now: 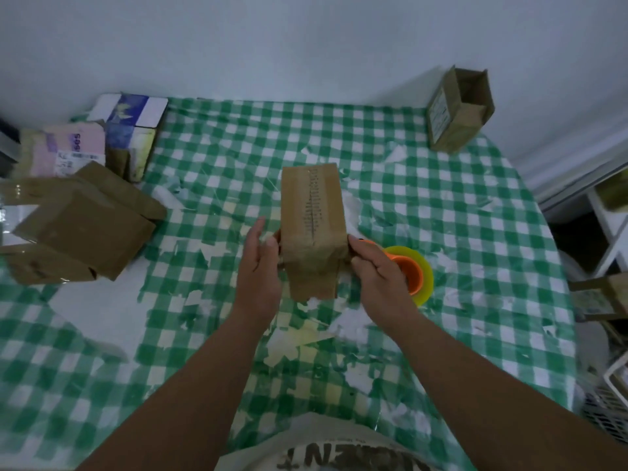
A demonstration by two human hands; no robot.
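The cardboard box (311, 212) stands on the checked tablecloth (441, 205) straight ahead of the person. 1 strip of brown tape (312, 198) runs along the box's top seam and folds over its near end. The left hand (260, 266) sits at the box's near left side, fingers straight and apart, with only the thumb touching the cardboard. The right hand (377, 270) is curled round the box's near right corner and clamped on it. The orange and yellow tape roll (416, 273) lies just right of the box, partly behind that hand.

The step looks like sealing down the tape end. To do it well, the right hand should steady the box while the left lays its palm flat on the near face. It should then rub downward from the top edge, because the tape there looks creased.

A pile of brown cartons (85, 229) lies well left of the box, and 1 open carton (458, 110) stands far beyond it to the right.
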